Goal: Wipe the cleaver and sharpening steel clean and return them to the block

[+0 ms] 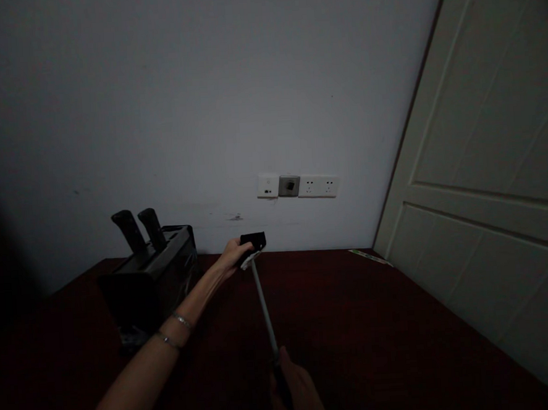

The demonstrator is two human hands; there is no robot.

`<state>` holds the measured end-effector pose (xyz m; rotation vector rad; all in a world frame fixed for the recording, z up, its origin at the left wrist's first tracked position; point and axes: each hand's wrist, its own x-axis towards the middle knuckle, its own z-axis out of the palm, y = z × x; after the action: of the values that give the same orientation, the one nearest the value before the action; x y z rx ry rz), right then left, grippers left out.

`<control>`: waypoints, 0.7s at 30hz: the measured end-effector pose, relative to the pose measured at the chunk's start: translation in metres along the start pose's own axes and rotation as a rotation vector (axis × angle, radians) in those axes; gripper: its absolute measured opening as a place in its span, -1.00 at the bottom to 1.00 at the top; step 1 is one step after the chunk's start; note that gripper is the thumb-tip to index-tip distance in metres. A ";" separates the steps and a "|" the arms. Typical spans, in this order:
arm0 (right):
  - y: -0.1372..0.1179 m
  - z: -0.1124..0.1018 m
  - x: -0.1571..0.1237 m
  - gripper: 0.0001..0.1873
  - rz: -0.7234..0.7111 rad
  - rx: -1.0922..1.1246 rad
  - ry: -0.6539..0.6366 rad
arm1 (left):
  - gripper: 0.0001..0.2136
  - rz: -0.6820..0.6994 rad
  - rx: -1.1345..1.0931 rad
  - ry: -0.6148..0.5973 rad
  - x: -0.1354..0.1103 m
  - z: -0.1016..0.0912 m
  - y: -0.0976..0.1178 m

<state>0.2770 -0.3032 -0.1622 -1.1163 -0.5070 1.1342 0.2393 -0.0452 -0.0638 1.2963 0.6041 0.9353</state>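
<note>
Dark red wood makes up the desk [355, 324], its far edge set along a pale wall [180, 112] and its right edge running beside a panelled door [486, 186]. The right hand [294, 386], low in view, has its fingers wrapped round the dark handle of a slim grey rod [264, 307], which points away over the middle of the desk. The left hand [233, 254] grips a small black object [255, 238] near the far edge, with a pale piece [247, 262] beneath it where the rod's far end meets it in view; the dimness hides what both are and whether they truly touch. For good control here, I would hold the left wrist firm, line the rod up with the pale piece, use light pressure and have the left fingertips behind the rod's end. Toward the far left corner stands a block [166, 264] with two black handles [129, 232] upright in it; the left forearm passes in front, so that elbow needs care. The wall limits reach beyond the far edge. Swinging room seems better rightward, up to a printed strip [370, 257] at the far right corner.
</note>
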 end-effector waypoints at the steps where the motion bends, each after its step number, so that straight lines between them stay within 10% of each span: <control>1: 0.001 -0.002 0.000 -0.41 -0.030 -0.001 0.020 | -0.95 0.001 -0.023 0.011 0.003 -0.003 0.002; 11: -0.004 0.005 0.014 -0.41 0.164 0.147 0.150 | -0.94 -0.064 -0.316 0.088 0.010 -0.026 -0.017; 21: -0.020 -0.001 0.025 -0.42 -0.015 -0.057 0.063 | -0.75 -0.299 -0.575 0.036 -0.015 -0.037 -0.067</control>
<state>0.2968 -0.2816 -0.1499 -1.1923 -0.5005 1.0744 0.2169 -0.0385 -0.1386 0.6561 0.4901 0.8034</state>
